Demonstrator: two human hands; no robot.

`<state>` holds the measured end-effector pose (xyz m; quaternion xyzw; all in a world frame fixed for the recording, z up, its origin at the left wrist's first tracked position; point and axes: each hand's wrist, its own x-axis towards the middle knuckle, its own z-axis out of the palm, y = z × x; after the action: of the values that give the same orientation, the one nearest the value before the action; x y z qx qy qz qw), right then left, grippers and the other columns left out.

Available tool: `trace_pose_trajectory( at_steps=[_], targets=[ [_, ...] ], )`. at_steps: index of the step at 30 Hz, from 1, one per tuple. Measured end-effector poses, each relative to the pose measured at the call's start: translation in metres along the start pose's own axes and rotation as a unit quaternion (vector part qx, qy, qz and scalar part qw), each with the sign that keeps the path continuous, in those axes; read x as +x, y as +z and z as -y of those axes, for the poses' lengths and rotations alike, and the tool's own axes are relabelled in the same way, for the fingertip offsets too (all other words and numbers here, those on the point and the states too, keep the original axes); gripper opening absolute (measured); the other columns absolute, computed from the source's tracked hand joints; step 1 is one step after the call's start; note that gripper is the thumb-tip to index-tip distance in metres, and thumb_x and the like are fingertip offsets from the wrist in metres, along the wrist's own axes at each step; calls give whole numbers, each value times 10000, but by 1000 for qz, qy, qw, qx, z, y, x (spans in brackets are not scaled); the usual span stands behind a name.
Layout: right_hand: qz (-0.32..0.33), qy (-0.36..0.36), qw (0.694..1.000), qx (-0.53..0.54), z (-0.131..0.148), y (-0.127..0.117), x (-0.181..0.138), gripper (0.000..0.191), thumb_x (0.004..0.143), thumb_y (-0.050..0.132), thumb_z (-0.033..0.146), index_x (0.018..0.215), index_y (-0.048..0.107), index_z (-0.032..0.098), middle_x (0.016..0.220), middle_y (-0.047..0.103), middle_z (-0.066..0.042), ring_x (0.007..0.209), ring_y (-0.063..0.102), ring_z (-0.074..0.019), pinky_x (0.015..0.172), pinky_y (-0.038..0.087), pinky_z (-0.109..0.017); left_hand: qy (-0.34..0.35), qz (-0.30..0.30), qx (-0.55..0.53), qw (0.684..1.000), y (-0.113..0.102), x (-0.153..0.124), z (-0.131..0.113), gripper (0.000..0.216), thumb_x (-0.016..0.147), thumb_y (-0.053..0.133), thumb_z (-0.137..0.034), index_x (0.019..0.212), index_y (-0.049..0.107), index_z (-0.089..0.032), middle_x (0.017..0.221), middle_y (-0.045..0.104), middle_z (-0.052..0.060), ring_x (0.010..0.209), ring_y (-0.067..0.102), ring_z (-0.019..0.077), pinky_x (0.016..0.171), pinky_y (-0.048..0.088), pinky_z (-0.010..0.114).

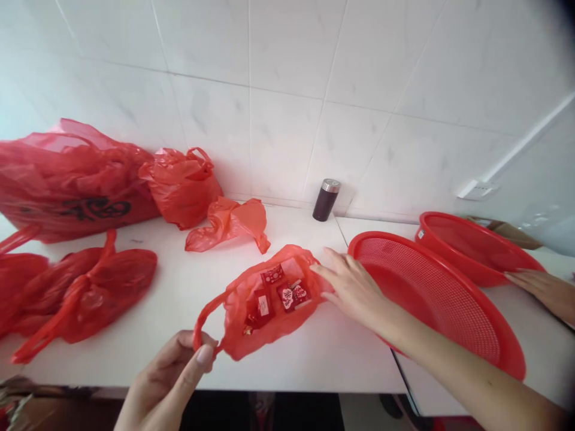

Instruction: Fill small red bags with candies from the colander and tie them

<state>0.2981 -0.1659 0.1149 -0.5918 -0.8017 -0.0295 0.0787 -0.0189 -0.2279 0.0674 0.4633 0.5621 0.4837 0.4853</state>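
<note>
Head camera shows me a red bag [278,329] lying mouth-up on the white table [179,305], small packets [264,304] inside it. My left hand [179,365] pinches its left handle [204,314] between thumb and fingers; my right hand [353,284] has its fingers at the opposite end, though I can't tell whether they grip. Just beyond lies a crumpled bag [233,221], and a dark flask [323,203] stands near the wall [287,131]. Rightward sits a red basket [404,254]; past it, another person's hand [539,287] touches a red basin [453,257].

Likely workroom, tiled wall [287,131], white tables [179,293]
</note>
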Motion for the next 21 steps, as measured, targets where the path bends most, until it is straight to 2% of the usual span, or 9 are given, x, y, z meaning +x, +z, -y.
trace_pose_trajectory(
  at_steps=[2,4,6,9,12,14,16,19,21],
  targets=[
    [97,41,994,43,-11,-10,4,423,841,523,156,1235,562,306,1105,629,-83,954,613,-265,797,492,-413,13,1,-24,1000,-1,4,-9,259,706,727,-469,735,642,-226,717,642,0,730,579,180,693,505,231],
    [153,74,980,105,-17,-17,11,368,874,469,206,1220,546,305,919,661,-45,799,631,-209,689,482,-324,35,3,-66,997,2,9,-23,253,712,734,-456,781,643,-230,755,653,-8,754,576,162,698,493,200],
    [128,100,978,131,-17,-18,18,379,878,496,333,1257,498,318,1030,650,-56,826,630,-208,673,464,-302,53,-5,-113,992,9,11,-37,251,713,742,-447,790,637,-233,779,653,-23,765,567,135,696,476,164],
    [105,122,980,120,-9,-7,24,569,825,565,469,1349,401,318,1199,589,-105,898,627,-240,670,454,-304,69,-10,-151,986,18,12,-49,259,706,751,-448,766,635,-224,742,636,-34,739,562,117,677,469,151],
    [233,124,952,156,-5,-1,26,535,795,597,321,1303,440,263,906,677,-69,741,640,-203,568,428,-255,70,12,-144,987,16,15,-44,270,698,759,-446,764,641,-213,741,652,-22,723,577,126,657,478,169],
    [268,121,935,199,-8,-14,30,405,799,566,240,1199,501,249,711,662,-14,611,617,-165,514,403,-230,69,14,-137,988,8,19,-40,252,708,757,-423,795,646,-214,759,665,-17,745,583,134,670,480,175],
    [183,119,939,264,-13,-43,38,286,832,530,237,1117,509,237,651,641,11,543,589,-137,504,404,-223,81,1,-142,987,0,25,-42,227,719,756,-392,825,650,-221,761,666,-24,751,575,131,670,473,169],
    [-50,101,920,374,-14,-95,51,222,879,508,300,1082,465,220,706,641,6,534,575,-116,532,439,-233,146,-22,-176,973,-2,35,-65,180,736,754,-339,843,656,-232,815,669,-39,797,567,120,726,462,163],
    [-123,79,905,400,-8,-123,55,235,880,533,346,1063,466,214,694,618,16,522,553,-106,537,443,-238,216,-28,-197,956,5,42,-86,124,760,739,-292,829,660,-224,897,664,-41,877,561,116,812,442,171]
  ],
)
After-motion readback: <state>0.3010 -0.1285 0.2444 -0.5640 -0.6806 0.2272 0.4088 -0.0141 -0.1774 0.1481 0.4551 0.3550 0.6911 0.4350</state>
